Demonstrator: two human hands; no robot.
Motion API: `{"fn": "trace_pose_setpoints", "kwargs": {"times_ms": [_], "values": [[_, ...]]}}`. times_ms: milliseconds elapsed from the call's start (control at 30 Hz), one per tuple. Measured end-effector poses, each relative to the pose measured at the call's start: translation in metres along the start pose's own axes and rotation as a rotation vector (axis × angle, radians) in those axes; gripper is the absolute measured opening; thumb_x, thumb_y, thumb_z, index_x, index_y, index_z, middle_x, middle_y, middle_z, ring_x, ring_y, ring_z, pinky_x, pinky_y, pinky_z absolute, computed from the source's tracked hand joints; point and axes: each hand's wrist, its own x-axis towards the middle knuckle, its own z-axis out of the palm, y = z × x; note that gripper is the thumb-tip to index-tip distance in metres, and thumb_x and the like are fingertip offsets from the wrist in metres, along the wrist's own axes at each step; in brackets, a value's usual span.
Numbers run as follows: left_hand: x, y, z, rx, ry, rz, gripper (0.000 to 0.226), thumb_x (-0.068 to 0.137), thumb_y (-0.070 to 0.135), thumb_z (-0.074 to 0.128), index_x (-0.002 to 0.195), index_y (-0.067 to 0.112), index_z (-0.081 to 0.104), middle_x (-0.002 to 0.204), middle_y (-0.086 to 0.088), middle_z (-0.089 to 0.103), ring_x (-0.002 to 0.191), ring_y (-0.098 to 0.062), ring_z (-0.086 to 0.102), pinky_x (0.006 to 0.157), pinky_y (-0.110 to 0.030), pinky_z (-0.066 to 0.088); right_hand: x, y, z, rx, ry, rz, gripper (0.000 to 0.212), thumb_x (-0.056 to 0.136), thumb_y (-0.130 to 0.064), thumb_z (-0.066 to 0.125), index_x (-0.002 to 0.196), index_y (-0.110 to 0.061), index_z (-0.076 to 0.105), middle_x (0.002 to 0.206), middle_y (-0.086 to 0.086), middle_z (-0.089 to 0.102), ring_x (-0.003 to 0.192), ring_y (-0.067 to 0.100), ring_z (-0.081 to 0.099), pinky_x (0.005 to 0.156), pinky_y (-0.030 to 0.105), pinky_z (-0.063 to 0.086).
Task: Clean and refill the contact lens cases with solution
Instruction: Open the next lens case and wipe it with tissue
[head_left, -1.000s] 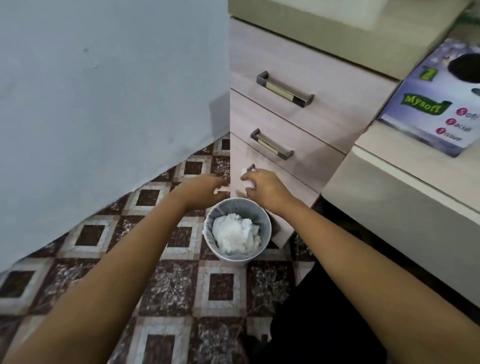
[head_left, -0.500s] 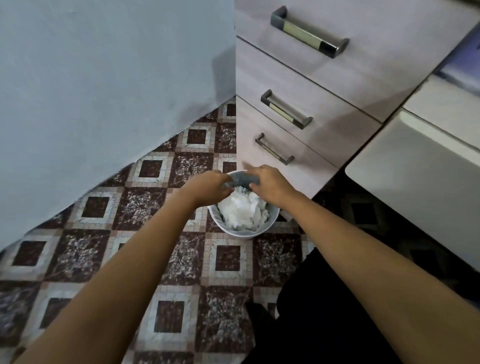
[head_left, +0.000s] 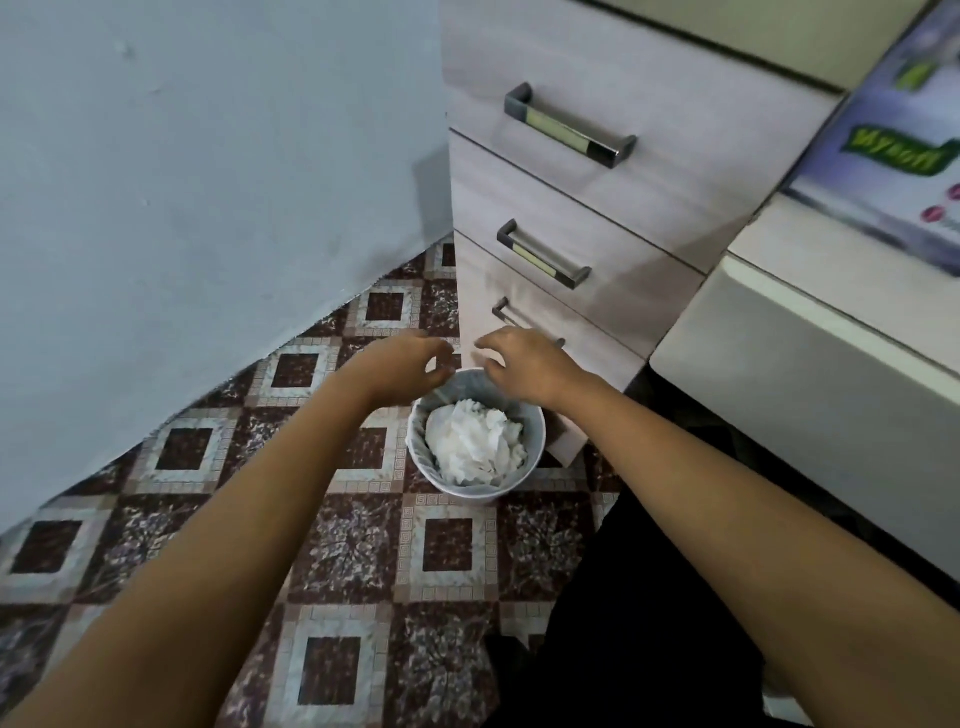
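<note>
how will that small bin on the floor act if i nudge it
Probably light: the bin shows only crumpled tissue, loosely heaped. On the smooth tiled floor it would likely slide or tip at a slight push. The tissue should squash, not resist.

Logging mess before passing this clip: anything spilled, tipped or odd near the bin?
Nothing stands out. The wastebasket stands upright on the tiled floor, crumpled tissues inside; left hand and right hand hover empty above it.
</note>
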Motion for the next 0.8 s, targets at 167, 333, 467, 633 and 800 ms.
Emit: {"fn": "trace_pose_setpoints", "kwargs": {"times_ms": [167, 333, 467, 633, 800], "values": [[-0.007, 0.012, -0.036, 0.038, 0.099, 0.024, 0.040, 0.094, 0.034, 0.049, 0.129, 0.015, 0.053, 0.128, -0.012, 0.054, 0.112, -0.027, 0.055, 0.095, -0.041, 0.045, -0.005, -0.010, -0.035, -0.045, 0.061, -0.049, 0.038, 0.094, -0.020, 0.046, 0.130, -0.010, 0.051, 0.133, 0.010, 0.052, 0.123, 0.024, 0.046, 0.102, 0.036, 0.037], [-0.020, 0.031, -0.076, 0.054, 0.202, 0.055, 0.040, 0.094, 0.033, 0.050, 0.132, 0.019, 0.051, 0.125, -0.012, 0.056, 0.113, -0.028, 0.053, 0.096, -0.039, 0.042, -0.020, -0.026, -0.079, -0.116, 0.168, -0.115, 0.038, 0.094, -0.020, 0.045, 0.129, -0.009, 0.051, 0.133, 0.010, 0.051, 0.125, 0.025, 0.044, 0.102, 0.036, 0.036], [-0.032, 0.053, -0.108, 0.092, 0.278, 0.093, 0.045, 0.094, 0.038, 0.048, 0.134, 0.017, 0.048, 0.132, -0.010, 0.052, 0.119, -0.027, 0.050, 0.101, -0.038, 0.040, -0.039, -0.038, -0.114, -0.165, 0.266, -0.137, 0.040, 0.094, -0.024, 0.044, 0.132, -0.012, 0.048, 0.134, 0.008, 0.050, 0.125, 0.023, 0.043, 0.102, 0.038, 0.038], [-0.048, 0.088, -0.146, 0.123, 0.361, 0.155, 0.046, 0.094, 0.038, 0.049, 0.135, 0.017, 0.047, 0.134, -0.009, 0.051, 0.121, -0.025, 0.048, 0.101, -0.037, 0.038, -0.073, -0.050, -0.161, -0.219, 0.375, -0.140, 0.040, 0.095, -0.025, 0.044, 0.134, -0.013, 0.046, 0.139, 0.006, 0.045, 0.127, 0.023, 0.041, 0.101, 0.036, 0.038], [-0.059, 0.132, -0.174, 0.132, 0.447, 0.254, 0.048, 0.093, 0.038, 0.050, 0.136, 0.018, 0.045, 0.131, -0.010, 0.052, 0.118, -0.027, 0.049, 0.098, -0.037, 0.040, -0.115, -0.049, -0.204, -0.273, 0.498, -0.142, 0.043, 0.094, -0.022, 0.045, 0.135, -0.010, 0.045, 0.137, 0.009, 0.047, 0.127, 0.023, 0.041, 0.101, 0.029, 0.031]]}}
